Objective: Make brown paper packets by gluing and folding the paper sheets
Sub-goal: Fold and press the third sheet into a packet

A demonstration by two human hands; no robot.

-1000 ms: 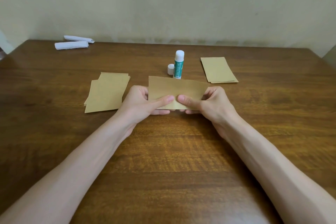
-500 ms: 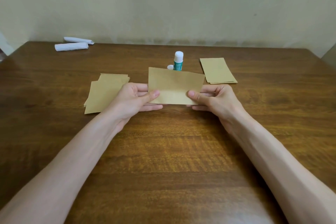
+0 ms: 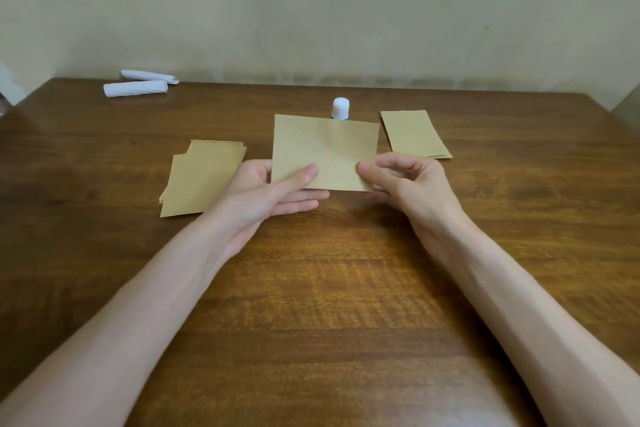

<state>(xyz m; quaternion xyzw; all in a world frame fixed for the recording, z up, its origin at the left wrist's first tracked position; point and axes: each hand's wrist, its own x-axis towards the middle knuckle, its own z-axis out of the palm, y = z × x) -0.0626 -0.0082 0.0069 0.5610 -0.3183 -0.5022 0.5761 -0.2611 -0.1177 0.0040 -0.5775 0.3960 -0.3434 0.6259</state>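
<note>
I hold a folded brown paper packet point(image 3: 325, 149) upright above the table's middle. My left hand point(image 3: 266, 191) pinches its lower left part, thumb on the front and fingers behind. My right hand point(image 3: 405, 180) pinches its lower right edge the same way. A glue stick point(image 3: 340, 108) stands behind the packet; only its white top shows. A stack of brown paper sheets point(image 3: 201, 177) lies to the left. A smaller pile of brown packets point(image 3: 414, 134) lies to the right.
Two white rolled paper items point(image 3: 136, 87) lie at the table's far left corner. The wooden table point(image 3: 329, 305) stretches towards me under my forearms. A pale wall runs along the table's far edge.
Both hands have lifted the packet and tilted it up to face me. My thumbs slid apart from its bottom middle to its two sides. It now hides most of the glue stick.
</note>
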